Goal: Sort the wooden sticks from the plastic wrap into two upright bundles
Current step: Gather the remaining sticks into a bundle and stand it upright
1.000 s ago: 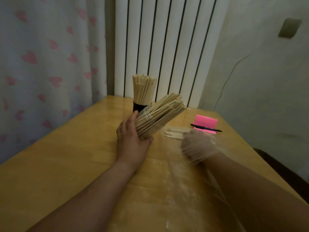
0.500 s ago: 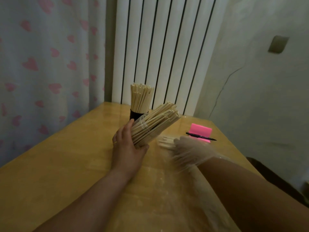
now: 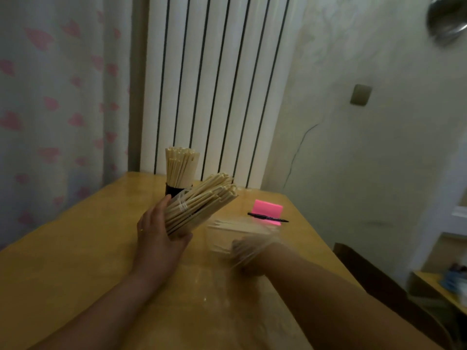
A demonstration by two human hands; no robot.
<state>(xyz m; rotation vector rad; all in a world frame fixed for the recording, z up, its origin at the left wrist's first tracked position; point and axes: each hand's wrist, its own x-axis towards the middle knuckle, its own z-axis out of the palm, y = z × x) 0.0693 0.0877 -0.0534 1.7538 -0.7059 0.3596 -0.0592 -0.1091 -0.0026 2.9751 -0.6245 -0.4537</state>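
One bundle of wooden sticks [image 3: 181,168] already stands upright in a dark cup [image 3: 174,191] at about twelve o'clock on the table [image 3: 70,248], near the radiator [image 3: 214,84]. The second bundle [image 3: 201,204] is not yet upright: the left hand [image 3: 161,236] is wrapped round its lower end and holds it tilted, the tips pointing toward two o'clock, just in front of the cup. At four o'clock from that bundle the right hand [image 3: 249,253] is blurred and lies in or under the clear plastic wrap [image 3: 217,251]; whether its fingers are closed on anything I cannot tell. A few loose sticks [image 3: 235,224] lie flat beside it, toward the pink block [image 3: 267,210] and black pen [image 3: 267,218]. By my judgement the sorting is well past halfway: what remains is to gather those last sticks into the held bundle and stand it up.
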